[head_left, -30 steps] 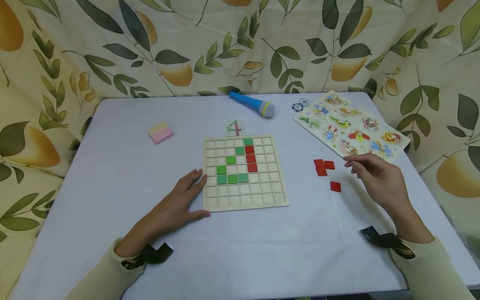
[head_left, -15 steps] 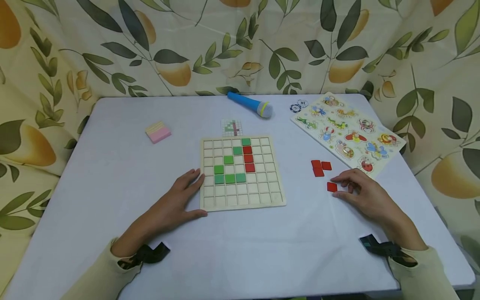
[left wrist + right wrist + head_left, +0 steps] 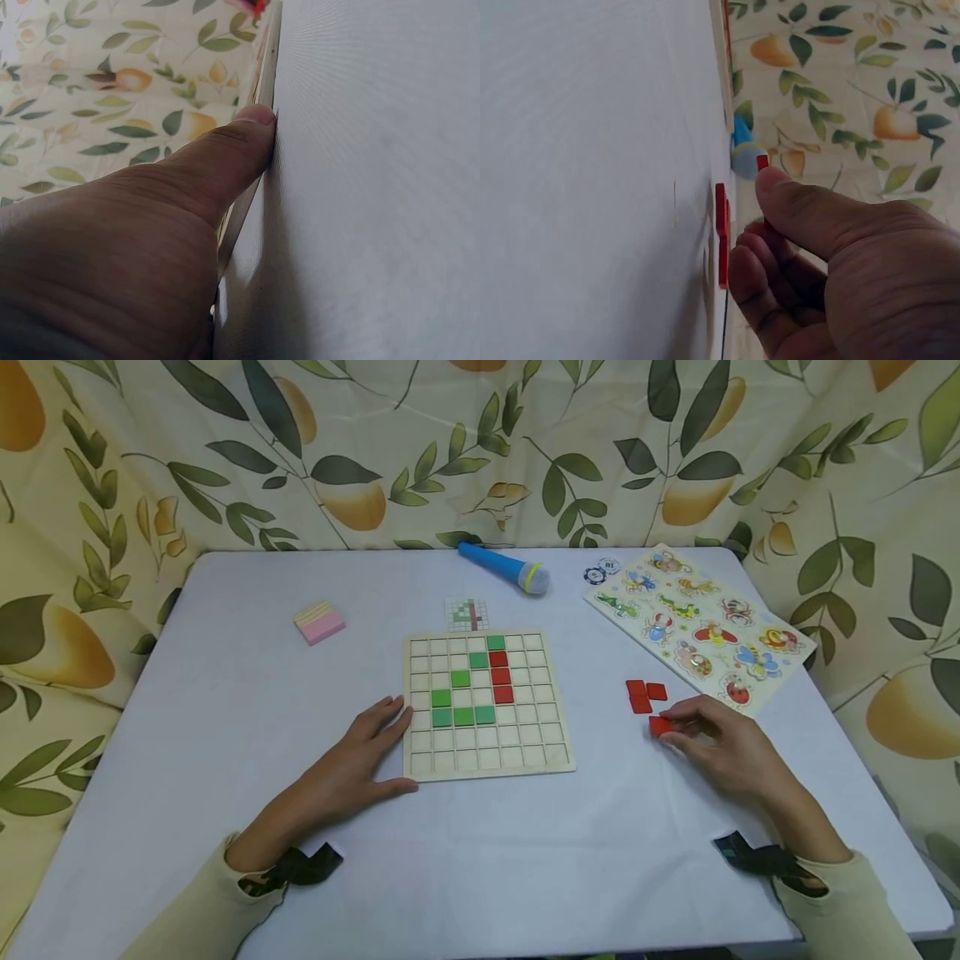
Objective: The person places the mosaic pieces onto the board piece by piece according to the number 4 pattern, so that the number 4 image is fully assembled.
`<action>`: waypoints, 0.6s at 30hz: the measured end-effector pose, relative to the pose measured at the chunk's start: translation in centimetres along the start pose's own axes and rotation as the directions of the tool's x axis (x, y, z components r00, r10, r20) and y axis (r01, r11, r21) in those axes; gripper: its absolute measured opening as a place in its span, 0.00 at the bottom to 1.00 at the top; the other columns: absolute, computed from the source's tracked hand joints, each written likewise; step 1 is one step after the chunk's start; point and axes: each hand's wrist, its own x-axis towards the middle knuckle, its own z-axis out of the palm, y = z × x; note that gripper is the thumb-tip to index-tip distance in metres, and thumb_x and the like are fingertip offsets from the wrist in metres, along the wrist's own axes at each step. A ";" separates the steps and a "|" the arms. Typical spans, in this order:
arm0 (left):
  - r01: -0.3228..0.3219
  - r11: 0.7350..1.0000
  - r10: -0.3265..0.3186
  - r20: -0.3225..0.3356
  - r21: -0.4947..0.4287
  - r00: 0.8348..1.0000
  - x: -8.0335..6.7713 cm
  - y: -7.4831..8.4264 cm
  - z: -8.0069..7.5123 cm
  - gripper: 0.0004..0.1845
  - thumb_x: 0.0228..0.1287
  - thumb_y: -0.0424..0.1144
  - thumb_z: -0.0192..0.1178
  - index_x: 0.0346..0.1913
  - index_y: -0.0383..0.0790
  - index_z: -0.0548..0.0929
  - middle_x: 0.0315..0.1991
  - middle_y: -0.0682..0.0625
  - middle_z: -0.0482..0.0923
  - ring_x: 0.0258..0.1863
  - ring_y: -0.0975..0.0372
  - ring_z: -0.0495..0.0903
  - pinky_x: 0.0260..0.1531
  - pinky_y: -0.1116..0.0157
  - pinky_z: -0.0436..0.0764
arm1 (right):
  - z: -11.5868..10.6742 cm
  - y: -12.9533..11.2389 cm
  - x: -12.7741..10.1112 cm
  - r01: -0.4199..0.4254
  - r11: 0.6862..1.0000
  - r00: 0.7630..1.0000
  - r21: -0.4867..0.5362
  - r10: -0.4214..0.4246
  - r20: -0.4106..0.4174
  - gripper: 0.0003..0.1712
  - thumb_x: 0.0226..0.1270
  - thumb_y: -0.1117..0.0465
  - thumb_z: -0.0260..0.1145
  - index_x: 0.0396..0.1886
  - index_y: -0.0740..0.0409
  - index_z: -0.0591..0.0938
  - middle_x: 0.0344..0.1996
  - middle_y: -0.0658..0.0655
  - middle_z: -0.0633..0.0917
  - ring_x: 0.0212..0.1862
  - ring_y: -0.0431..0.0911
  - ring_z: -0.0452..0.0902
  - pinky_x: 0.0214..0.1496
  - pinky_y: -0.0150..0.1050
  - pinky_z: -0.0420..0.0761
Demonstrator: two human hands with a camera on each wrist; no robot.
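The right hand (image 3: 731,752) pinches a red tile (image 3: 659,725) in its fingers near the tabletop's right edge; the grid board (image 3: 487,703) lies to its left, steadied by the flat left hand (image 3: 352,772).

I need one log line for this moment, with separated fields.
left hand: rests at grid board edge | right hand: pinches red tile | three red tiles beside
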 end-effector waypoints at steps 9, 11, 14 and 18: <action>0.013 1.000 -0.013 0.004 -0.013 1.000 0.1 -0.2 0.3 0.57 0.62 0.55 0.77 0.86 0.44 0.55 0.89 0.47 0.46 0.89 0.48 0.45 0.79 0.46 0.69 | 1.5 -5.4 3.6 0.293 0.955 0.956 -0.039 -0.292 0.039 0.26 0.57 0.71 0.82 0.53 0.49 0.86 0.44 0.44 0.87 0.42 0.33 0.76 0.46 0.20 0.78; 0.014 1.000 -0.014 0.003 -0.011 1.000 0.1 -0.1 0.3 0.57 0.62 0.55 0.78 0.86 0.45 0.55 0.89 0.47 0.46 0.89 0.49 0.45 0.79 0.46 0.70 | 1.9 -6.7 4.7 0.344 0.939 0.937 -0.030 -0.341 0.074 0.24 0.57 0.72 0.82 0.51 0.49 0.87 0.44 0.43 0.87 0.41 0.35 0.78 0.44 0.24 0.80; 0.017 1.000 -0.017 0.004 -0.006 1.000 0.2 0.0 0.3 0.58 0.62 0.55 0.78 0.86 0.44 0.55 0.89 0.46 0.46 0.89 0.48 0.45 0.79 0.46 0.70 | 2.7 -8.6 6.5 0.409 0.912 0.904 -0.027 -0.401 0.149 0.20 0.58 0.70 0.82 0.47 0.48 0.89 0.44 0.44 0.87 0.42 0.37 0.80 0.42 0.28 0.84; 0.023 1.000 -0.023 0.003 0.002 1.000 0.2 0.0 0.2 0.58 0.61 0.54 0.78 0.86 0.44 0.55 0.89 0.46 0.46 0.89 0.48 0.46 0.79 0.46 0.70 | 4.4 -10.8 8.8 0.451 0.892 0.861 -0.020 -0.429 0.271 0.12 0.63 0.64 0.80 0.43 0.47 0.89 0.45 0.45 0.86 0.45 0.38 0.80 0.43 0.35 0.88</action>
